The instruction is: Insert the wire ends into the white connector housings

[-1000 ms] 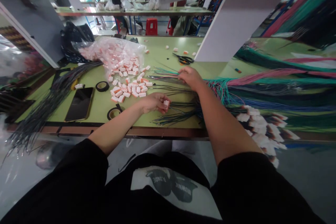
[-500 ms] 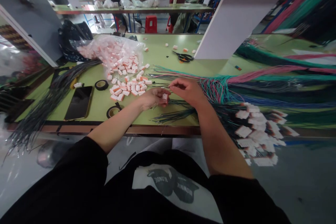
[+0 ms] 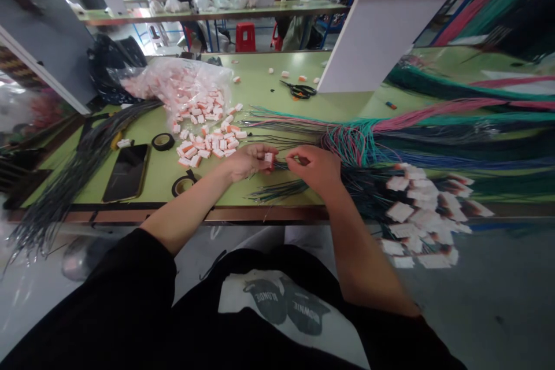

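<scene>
My left hand (image 3: 248, 163) is closed round a small white and orange connector housing (image 3: 269, 159), held up just above the table. Facing it from the right, my right hand (image 3: 315, 169) pinches a thin dark wire (image 3: 281, 165) close to the housing; its fingertips partly hide the wire. Loose dark wire ends (image 3: 277, 191) lie below both hands. Beyond them stretch more wires (image 3: 277, 121), teal, pink and black, with their tips pointing left. A pile of similar housings (image 3: 210, 143) lies to the left of my left hand.
Finished-looking wires with white connectors (image 3: 418, 208) hang over the front edge at right. A clear bag of housings (image 3: 182, 84), scissors (image 3: 299, 90), black tape rolls (image 3: 163, 141), a phone (image 3: 125, 173) and a dark wire bundle (image 3: 93, 153) lie around. A white post (image 3: 368, 29) rises behind.
My right hand has come down slightly, from above the housing to beside it at the right. The housing stays in my left hand. The whole view has shifted a little.
</scene>
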A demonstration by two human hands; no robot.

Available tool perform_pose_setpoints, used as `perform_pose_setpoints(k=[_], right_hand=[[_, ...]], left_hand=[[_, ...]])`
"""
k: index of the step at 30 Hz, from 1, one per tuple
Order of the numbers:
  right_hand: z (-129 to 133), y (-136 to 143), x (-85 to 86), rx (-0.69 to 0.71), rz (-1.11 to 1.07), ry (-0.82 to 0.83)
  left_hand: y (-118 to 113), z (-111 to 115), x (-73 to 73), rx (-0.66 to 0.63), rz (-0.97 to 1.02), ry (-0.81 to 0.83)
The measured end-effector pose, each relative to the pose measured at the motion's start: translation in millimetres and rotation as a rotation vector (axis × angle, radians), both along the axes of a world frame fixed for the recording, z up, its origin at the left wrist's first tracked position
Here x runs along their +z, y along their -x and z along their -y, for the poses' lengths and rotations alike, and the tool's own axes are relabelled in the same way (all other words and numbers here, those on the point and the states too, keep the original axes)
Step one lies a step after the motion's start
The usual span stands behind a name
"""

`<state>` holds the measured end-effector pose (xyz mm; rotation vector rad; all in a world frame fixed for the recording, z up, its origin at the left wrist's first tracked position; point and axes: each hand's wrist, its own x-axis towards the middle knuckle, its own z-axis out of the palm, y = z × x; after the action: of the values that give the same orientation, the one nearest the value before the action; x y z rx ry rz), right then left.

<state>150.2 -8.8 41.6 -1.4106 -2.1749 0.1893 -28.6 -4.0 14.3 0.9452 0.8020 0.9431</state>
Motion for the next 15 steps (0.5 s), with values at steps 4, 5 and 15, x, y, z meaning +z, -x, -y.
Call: perform_pose_setpoints(k=[4, 5, 15], right_hand=[[0.3, 1.9, -1.0, 0.005, 0.015, -0.023], [0.8, 2.1, -0.9, 0.007, 0.014, -0.028], [3.3, 2.8, -0.6, 0.040, -0.017, -0.007]], left_hand=[[-1.3, 0.6, 0.6, 0.019, -0.006, 0.008], [-1.7, 1.0, 1.2, 0.020, -0.006, 0.012], [-1.1, 0.9, -0.2, 0.005, -0.021, -0.001]])
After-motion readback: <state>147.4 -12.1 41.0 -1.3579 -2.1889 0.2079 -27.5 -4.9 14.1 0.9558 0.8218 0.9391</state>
